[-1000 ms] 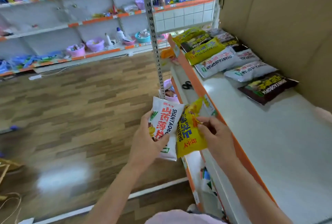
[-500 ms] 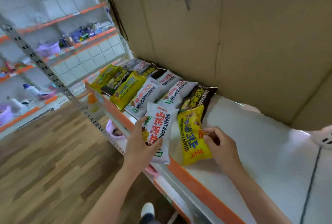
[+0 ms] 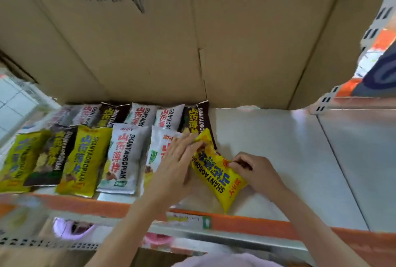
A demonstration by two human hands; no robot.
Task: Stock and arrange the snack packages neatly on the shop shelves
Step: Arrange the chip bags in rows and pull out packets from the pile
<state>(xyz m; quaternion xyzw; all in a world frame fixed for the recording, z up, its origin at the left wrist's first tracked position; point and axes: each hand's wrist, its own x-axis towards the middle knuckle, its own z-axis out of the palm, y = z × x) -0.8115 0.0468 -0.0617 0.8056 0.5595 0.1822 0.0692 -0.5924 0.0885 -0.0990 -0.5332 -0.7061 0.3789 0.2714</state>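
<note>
Snack packets lie in two rows on the white shelf (image 3: 289,159). In the front row a white packet (image 3: 157,151) lies flat under my left hand (image 3: 173,164), whose straight fingers press on it and reach the top of a yellow packet (image 3: 216,174). The yellow packet lies tilted on the shelf just right of the white one. My right hand (image 3: 250,168) pinches its right edge. Behind it lies a dark brown packet (image 3: 198,117) at the end of the back row.
Left of my hands lie another white packet (image 3: 123,157), a yellow one (image 3: 83,159), a dark one (image 3: 50,155) and a green-yellow one (image 3: 17,159). A cardboard wall (image 3: 192,42) backs the shelf. An orange strip (image 3: 257,224) marks its front edge.
Both packets came down from in front of the shelf onto it. The white one now lies flat under my left hand; the yellow one lies tilted beside it. The view swung toward the shelf.
</note>
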